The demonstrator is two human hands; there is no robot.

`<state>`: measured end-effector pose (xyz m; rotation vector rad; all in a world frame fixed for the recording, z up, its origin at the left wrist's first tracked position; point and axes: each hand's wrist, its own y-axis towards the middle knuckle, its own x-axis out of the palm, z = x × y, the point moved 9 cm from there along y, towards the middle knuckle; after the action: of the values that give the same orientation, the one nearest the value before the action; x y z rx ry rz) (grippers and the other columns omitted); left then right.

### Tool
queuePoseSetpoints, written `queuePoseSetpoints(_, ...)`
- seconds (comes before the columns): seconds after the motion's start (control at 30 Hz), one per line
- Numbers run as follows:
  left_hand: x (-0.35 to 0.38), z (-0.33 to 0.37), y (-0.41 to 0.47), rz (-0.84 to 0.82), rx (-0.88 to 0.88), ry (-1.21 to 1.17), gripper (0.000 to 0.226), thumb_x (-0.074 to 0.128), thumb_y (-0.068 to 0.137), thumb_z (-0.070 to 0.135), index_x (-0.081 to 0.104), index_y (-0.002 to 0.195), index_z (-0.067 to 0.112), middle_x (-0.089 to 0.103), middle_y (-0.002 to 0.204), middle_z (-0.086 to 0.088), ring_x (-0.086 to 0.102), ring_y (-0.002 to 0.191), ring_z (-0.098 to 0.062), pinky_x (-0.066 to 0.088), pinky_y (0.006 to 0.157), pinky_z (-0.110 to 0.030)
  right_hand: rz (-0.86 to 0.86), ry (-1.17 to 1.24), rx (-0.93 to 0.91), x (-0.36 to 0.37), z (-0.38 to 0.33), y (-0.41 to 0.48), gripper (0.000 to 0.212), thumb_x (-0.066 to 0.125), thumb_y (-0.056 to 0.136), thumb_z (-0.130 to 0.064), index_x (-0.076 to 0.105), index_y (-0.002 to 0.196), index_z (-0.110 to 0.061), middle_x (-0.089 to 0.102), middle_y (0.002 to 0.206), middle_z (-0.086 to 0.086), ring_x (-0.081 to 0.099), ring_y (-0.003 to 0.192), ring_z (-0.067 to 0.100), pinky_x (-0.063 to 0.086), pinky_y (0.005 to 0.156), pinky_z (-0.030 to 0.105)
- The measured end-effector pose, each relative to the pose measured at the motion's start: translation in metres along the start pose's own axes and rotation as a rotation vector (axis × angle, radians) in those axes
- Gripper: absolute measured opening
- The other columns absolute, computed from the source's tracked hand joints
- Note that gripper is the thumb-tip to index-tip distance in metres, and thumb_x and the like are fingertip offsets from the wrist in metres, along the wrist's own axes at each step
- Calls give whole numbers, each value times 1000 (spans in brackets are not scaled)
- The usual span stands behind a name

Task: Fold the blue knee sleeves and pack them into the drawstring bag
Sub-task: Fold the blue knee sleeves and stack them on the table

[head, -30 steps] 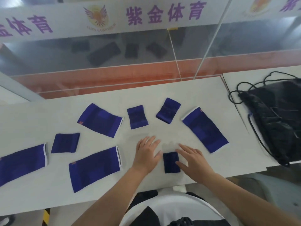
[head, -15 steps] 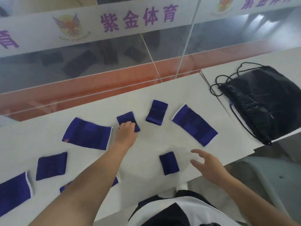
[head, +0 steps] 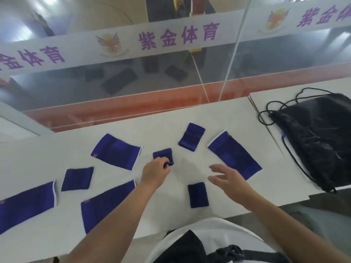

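Note:
Several blue knee sleeves lie spread on the white table (head: 47, 154). My left hand (head: 155, 171) pinches the near edge of a small folded sleeve (head: 164, 154) at the table's middle. My right hand (head: 228, 179) hovers open, fingers spread, just right of another folded sleeve (head: 198, 194) near the front edge. A third folded sleeve (head: 191, 136) lies farther back. Flat unfolded sleeves sit at the right (head: 234, 154), back left (head: 116, 150), front left (head: 106, 204) and far left (head: 26, 204). The black drawstring bag (head: 322, 137) lies on the table to the right.
One more folded sleeve (head: 77, 179) rests at the left. A glass partition (head: 171, 82) with a white banner stands along the table's far edge. A gap separates the main table from the side table (head: 266, 99) holding the bag. My torso is at the front edge.
My left hand has closed its fingers on the middle folded sleeve it had just reached. My right hand has risen off the table edge and spread beside the near folded sleeve.

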<state>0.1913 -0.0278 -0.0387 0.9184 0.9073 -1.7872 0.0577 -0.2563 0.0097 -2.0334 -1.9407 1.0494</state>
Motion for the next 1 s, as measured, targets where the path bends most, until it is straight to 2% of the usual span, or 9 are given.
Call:
queuePoseSetpoints(0.1, -23, 18, -17, -38, -181, -386, 14, 62, 93, 22, 70, 105, 21, 71, 97, 8, 66, 91, -13, 49, 76, -22, -127, 121, -14, 0, -19, -3, 44, 71, 90, -34, 55, 131, -34, 57, 132, -10, 61, 114, 8, 49, 83, 22)
queuePoseSetpoints(0.17, -42, 38, -33, -52, -264, -603, 15, 61, 94, 17, 70, 105, 22, 71, 99, 6, 67, 95, -14, 49, 74, -19, -168, 194, -6, -9, -26, -4, 54, 75, 86, -34, 52, 135, -35, 55, 135, -9, 60, 117, 11, 49, 90, 27)
queuePoseSetpoints(0.27, -56, 79, -63, -153, -312, -1059, 21, 57, 97, 13, 71, 112, 18, 74, 107, -4, 69, 98, -20, 55, 77, -32, -292, 356, -12, -16, -29, -11, 74, 84, 68, -42, 54, 135, -34, 58, 134, -5, 61, 120, 17, 51, 102, 42)
queuePoseSetpoints(0.37, -56, 109, -88, -157, -328, -1351, 24, 55, 99, 12, 69, 119, 12, 72, 115, -12, 69, 97, -23, 56, 81, -42, -393, 602, -46, -22, -30, -19, 42, 78, 83, -18, 66, 123, -14, 70, 123, 13, 68, 112, 32, 56, 94, 49)
queuePoseSetpoints(0.43, -46, 116, -103, -111, -387, -1365, 25, 55, 99, 13, 68, 120, 12, 71, 118, -13, 68, 100, -25, 56, 84, -44, -341, 673, -48, -33, -25, -24, 21, 65, 91, -3, 71, 111, -4, 74, 113, 18, 72, 103, 34, 60, 83, 44)
queuePoseSetpoints(0.57, -18, 133, -128, -66, -474, -1292, 26, 60, 97, 15, 66, 122, 17, 74, 115, -8, 71, 102, -24, 58, 80, -36, -270, 627, -19, -48, -2, -32, 17, 66, 90, 0, 78, 92, -12, 79, 95, 12, 76, 86, 29, 60, 69, 36)
queuePoseSetpoints(0.77, -7, 156, -154, 174, -545, -1012, 31, 69, 88, 4, 69, 116, 19, 75, 103, -7, 75, 87, -21, 62, 68, -32, -144, 558, 25, -68, 25, -43, 11, 69, 88, -1, 75, 96, -7, 79, 91, 10, 77, 76, 22, 57, 56, 28)
queuePoseSetpoints(0.9, -25, 201, -157, 327, -379, -756, 29, 72, 87, 12, 70, 113, 26, 73, 97, 7, 70, 84, -10, 60, 61, -25, -61, 581, -43, -89, 15, -56, 11, 70, 88, 1, 74, 87, -9, 76, 83, 10, 75, 65, 16, 56, 51, 25)
queuePoseSetpoints(1.0, -30, 243, -158, 376, -247, -661, 30, 70, 87, 14, 69, 113, 30, 70, 97, 15, 66, 84, -2, 56, 66, -21, -65, 614, -118, -104, 5, -69, 16, 66, 89, 3, 75, 86, -9, 76, 74, 3, 75, 66, 15, 58, 53, 25)
